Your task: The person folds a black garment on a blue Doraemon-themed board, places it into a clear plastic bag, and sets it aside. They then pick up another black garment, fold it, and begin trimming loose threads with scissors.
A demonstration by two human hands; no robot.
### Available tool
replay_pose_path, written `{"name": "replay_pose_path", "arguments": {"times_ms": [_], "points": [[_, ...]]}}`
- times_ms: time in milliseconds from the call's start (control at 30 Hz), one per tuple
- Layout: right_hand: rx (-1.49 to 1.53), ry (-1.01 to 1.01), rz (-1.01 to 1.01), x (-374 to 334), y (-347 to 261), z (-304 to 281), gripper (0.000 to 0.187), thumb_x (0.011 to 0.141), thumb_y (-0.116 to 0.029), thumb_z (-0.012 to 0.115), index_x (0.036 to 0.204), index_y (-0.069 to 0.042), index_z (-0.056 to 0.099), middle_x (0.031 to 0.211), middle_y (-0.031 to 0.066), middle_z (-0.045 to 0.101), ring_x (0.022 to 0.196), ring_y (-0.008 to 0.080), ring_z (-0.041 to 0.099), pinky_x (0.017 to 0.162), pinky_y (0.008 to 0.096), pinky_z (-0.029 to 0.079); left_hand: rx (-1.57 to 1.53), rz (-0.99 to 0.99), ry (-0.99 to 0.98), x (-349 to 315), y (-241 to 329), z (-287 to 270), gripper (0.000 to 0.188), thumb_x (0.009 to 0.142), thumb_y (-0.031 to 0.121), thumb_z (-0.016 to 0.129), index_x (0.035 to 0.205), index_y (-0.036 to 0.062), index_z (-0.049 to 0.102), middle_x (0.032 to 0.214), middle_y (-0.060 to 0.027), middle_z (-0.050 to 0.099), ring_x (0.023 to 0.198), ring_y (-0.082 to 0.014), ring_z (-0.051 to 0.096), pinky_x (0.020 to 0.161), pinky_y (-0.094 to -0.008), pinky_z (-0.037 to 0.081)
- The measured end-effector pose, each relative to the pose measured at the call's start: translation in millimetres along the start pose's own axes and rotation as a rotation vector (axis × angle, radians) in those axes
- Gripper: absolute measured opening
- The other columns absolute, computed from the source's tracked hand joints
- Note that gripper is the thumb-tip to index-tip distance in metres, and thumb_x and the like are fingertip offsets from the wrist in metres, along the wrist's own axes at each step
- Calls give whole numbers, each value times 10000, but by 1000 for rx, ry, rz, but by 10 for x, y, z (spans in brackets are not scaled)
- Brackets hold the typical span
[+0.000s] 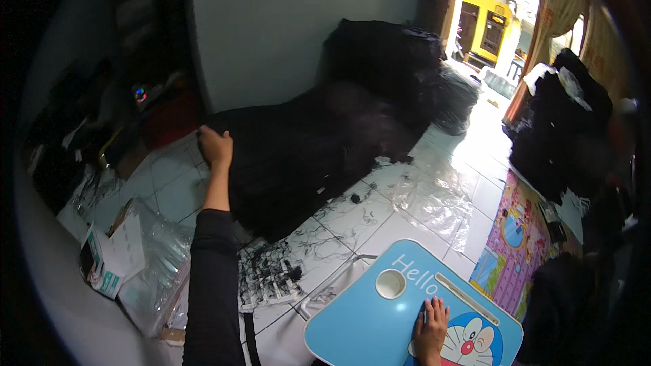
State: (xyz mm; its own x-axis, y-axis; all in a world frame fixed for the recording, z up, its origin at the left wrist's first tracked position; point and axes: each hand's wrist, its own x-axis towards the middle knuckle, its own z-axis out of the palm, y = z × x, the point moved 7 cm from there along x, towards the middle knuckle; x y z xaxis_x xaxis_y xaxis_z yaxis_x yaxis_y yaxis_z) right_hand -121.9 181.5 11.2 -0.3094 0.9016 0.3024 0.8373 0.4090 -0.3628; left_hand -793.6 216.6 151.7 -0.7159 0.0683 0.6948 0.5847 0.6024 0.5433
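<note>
Black cloth (291,156) lies across the middle of the floor (349,220), running from our left hand off to the far right, where it meets a big black heap (383,44) by the wall (271,34); we can't tell where one ends and the other begins. Our left hand (215,147) is at the cloth's left edge, arm stretched out, fingers curled and apparently clamped on the fabric. We take that as a hold on the border, probably to keep the cloth spread out. Our right hand (430,331) is down flat on a blue low table (359,308), palm down, gripping nothing; likely a prop for our weight as we lean left. The table stands near, right of the cloth, with a round cup well (391,284) and a long groove (468,299), presumably for a cup and pens. Black thread scraps (268,274) litter the tiles between table and cloth, maybe shed by the fabric. Clear plastic sheet (441,200) lies beyond the table; a clear plastic bag (159,244) sits on the left. Another dark pile (559,135) stands far right, beside a colourful mat (519,237).
</note>
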Motion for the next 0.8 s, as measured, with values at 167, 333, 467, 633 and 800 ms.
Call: {"name": "replay_pose_path", "arguments": {"times_ms": [167,333,467,633,800], "points": [[9,49,-21,15,42,18,337,886,-140,558,1193,-1,569,1288,233,537,1253,384,463,1095,521,284,-170,-403,-463,92,-540,427,673,686,489,778,945,-121,662,1019,-262,667,984,-395,637,843,-447,495],[-17,31,-54,18,53,17,374,885,-153,568,1231,-13,552,1315,214,524,1279,364,445,1097,499,291,-665,-570,-428,122,-441,498,610,746,213,764,1180,-158,549,1188,-239,605,1062,-320,610,954,-355,462],[-23,42,-65,17,46,-11,386,888,-158,560,1240,-1,538,1324,216,515,1283,353,441,1092,499,300,-911,-613,-365,-54,-52,225,592,707,195,779,1132,-160,568,1140,-226,618,1010,-322,624,938,-375,480],[-9,47,-66,8,36,11,360,904,-153,546,1229,2,549,1308,218,528,1272,359,454,1093,500,302,-1161,-862,-361,-823,46,-121,714,640,227,810,1228,-77,539,1236,-191,565,1108,-317,555,972,-393,452],[1,71,-73,29,33,17,320,920,-134,523,1202,10,571,1303,217,534,1265,365,464,1095,498,301,-1003,-782,-725,-976,75,-42,749,670,368,772,1279,-1,542,1354,-179,488,1267,-352,408,1080,-514,271]]}}
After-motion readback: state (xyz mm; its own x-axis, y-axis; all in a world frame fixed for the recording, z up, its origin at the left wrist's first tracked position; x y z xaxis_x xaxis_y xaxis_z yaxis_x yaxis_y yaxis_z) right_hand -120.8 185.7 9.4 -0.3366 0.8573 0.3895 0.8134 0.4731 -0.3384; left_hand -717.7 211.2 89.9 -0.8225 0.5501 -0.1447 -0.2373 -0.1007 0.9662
